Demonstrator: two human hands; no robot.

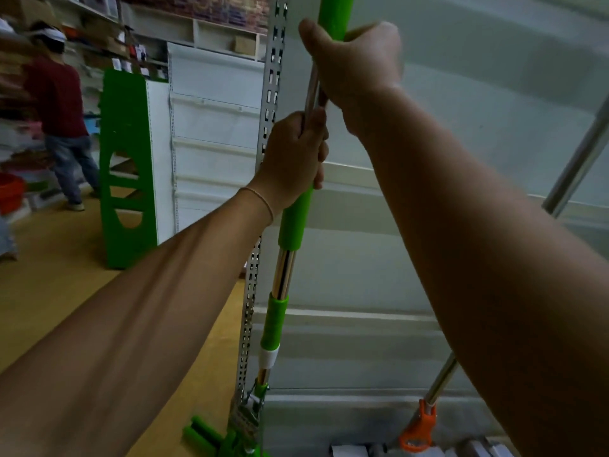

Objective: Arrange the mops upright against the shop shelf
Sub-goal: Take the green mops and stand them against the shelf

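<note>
Right hand (352, 65): it is the upper one, fingers curled tight around the green sleeve near the top of the green mop (295, 222), thumb on the left side of the pole; the forearm comes up from the lower right corner.
Left hand (293, 156): it grips the same pole just under the right hand, fingers wrapped on it and also around a thin metal rod (311, 94) that runs beside the pole; a thin band is on the wrist, and the arm is stretched from the lower left.
Green mop: it stands almost upright, close beside the perforated metal post (272, 77) of the white shop shelf (362, 275), and its green head is down at the floor.
Second mop (425, 420): it has a silver pole and an orange joint, and it leans against the shelf at the right.
Background: a person (57, 103) stands near a green shelf end (127, 166) at the left.
</note>
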